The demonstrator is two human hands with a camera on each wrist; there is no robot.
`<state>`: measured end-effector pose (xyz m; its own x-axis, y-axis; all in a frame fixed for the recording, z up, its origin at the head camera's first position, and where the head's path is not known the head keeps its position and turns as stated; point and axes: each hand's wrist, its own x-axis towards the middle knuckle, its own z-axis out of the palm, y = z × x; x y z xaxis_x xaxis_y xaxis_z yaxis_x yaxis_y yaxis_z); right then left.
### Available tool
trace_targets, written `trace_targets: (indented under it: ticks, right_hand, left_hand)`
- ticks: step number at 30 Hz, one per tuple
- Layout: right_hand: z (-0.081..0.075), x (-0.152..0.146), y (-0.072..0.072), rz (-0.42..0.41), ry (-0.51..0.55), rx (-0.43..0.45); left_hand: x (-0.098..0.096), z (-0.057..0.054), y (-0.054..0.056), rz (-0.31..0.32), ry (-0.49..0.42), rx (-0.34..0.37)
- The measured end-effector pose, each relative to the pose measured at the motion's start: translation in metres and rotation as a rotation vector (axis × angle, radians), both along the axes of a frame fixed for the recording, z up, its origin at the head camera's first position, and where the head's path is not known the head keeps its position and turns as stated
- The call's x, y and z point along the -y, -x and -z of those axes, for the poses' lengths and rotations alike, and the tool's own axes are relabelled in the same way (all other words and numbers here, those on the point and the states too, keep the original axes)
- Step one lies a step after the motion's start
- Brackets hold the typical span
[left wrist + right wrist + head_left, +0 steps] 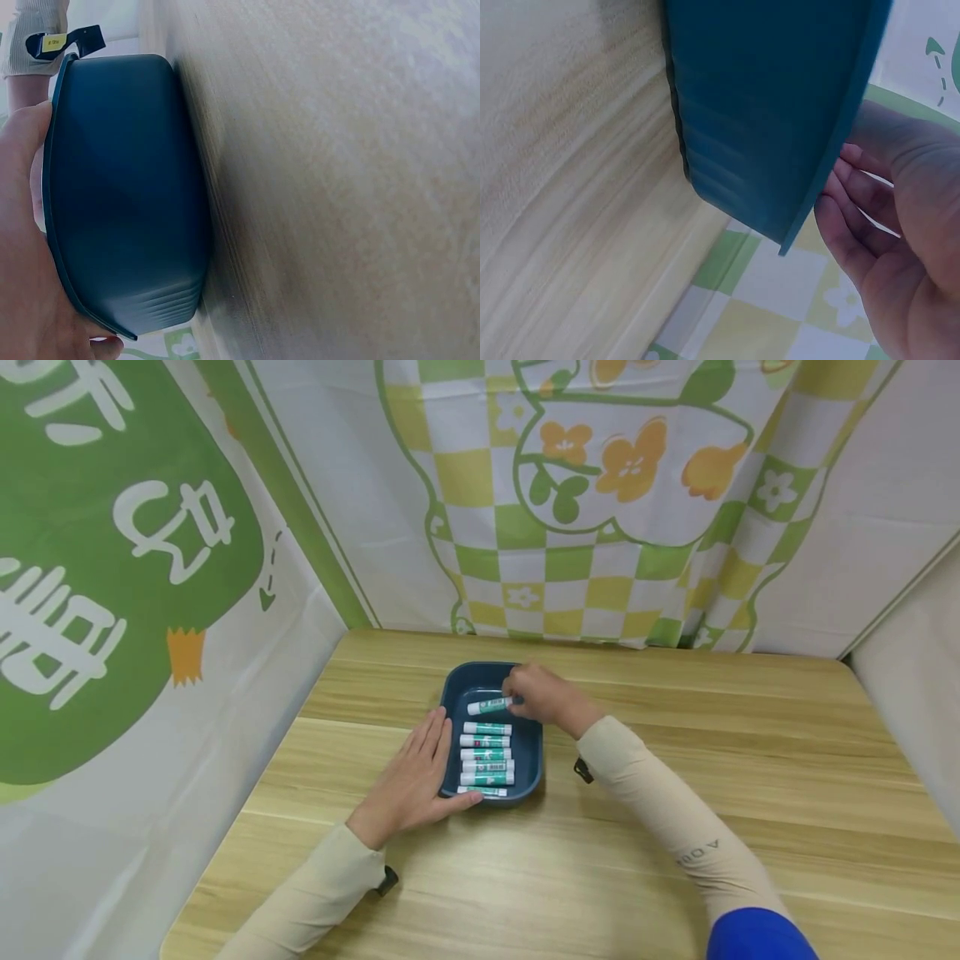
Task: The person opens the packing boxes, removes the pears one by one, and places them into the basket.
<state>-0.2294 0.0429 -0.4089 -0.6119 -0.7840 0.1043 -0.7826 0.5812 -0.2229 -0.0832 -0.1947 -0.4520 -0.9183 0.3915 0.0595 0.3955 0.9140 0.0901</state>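
A dark blue plastic box [534, 777] stands on the table, with several white-and-green glue sticks [486, 754] lying side by side in it. At its far end my right hand [543, 695] pinches one glue stick [486, 706] by its right end, tilted slightly above the others. My left hand [416, 777] rests along the box's left rim, fingers extended and thumb reaching over the near rim. In the left wrist view that hand [26, 225] lies against the rim of the box [127, 187]. The right wrist view shows my right fingers behind the box wall [772, 97], hiding the stick.
The wooden table [712, 760] extends around the box, its far edge meeting a patterned curtain [570, 552]. A green-and-white printed sheet [300, 593] hangs along the left side. Dark straps with small mounts sit at both wrists.
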Motion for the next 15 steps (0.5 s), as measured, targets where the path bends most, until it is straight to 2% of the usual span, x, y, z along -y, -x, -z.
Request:
trace_targets:
  ticks: [9, 15]
  right_hand:
    - [0.0023, 0.0051, -0.0040, 0.038, -0.077, 0.049]
    - [0.0028, 0.0008, -0.0038, -0.001, -0.024, 0.016]
  left_hand:
    - [-0.0011, -0.0009, 0.0000, 0.004, 0.002, 0.009]
    - [-0.0001, -0.0015, -0.0004, 0.005, -0.013, 0.016]
